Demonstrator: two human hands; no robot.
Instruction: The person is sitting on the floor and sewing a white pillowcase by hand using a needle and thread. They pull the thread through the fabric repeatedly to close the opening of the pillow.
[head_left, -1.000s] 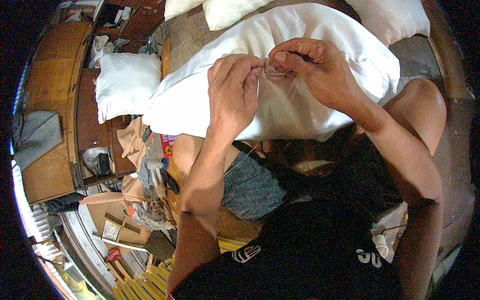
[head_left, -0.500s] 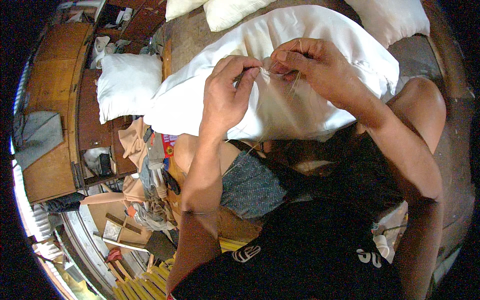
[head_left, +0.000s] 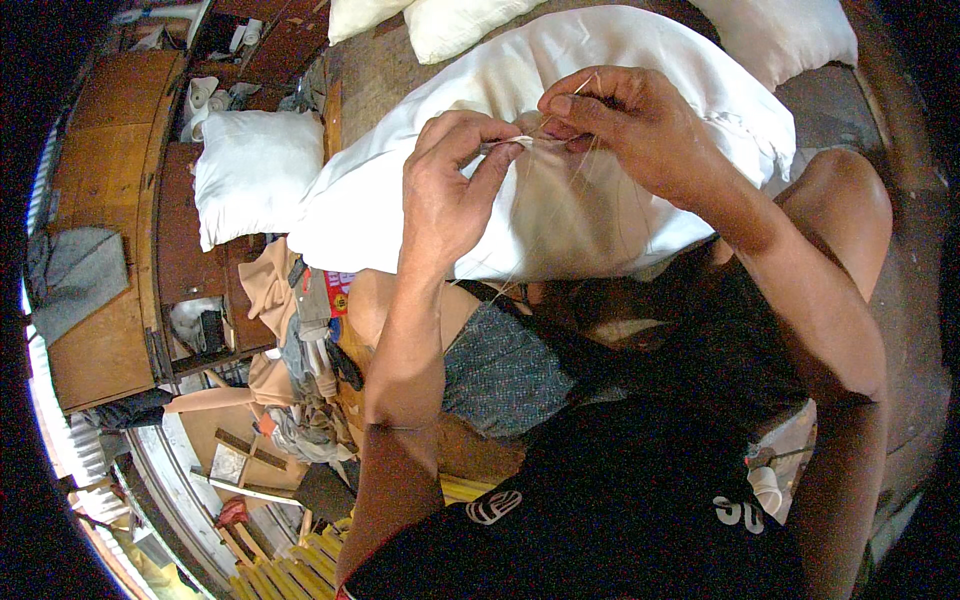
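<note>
Across my lap lies a large white pillow (head_left: 400, 200) with smooth, shiny fabric. My left hand (head_left: 450, 190) pinches a small gathered bit of its white cloth between thumb and forefinger. Close beside it on the right, my right hand (head_left: 635, 120) is closed on pale thread (head_left: 590, 160). A thin, straight, light piece shows above those fingers; whether it is a needle or a taut strand, I cannot tell. Fine loose strands hang from both hands over the pillow and toward my lap.
A smaller white pillow (head_left: 258, 175) stands at the left against a wooden cabinet (head_left: 100, 190). More pillows (head_left: 465, 25) lie at the far side, one (head_left: 785, 40) at far right. Crumpled clothes (head_left: 270, 290) are piled left of my knee, above yellow slats (head_left: 300, 560).
My right hand has risen slightly, and its fingers have shifted on the thread. The cloth pinched in my left hand now stretches more toward the right hand.
</note>
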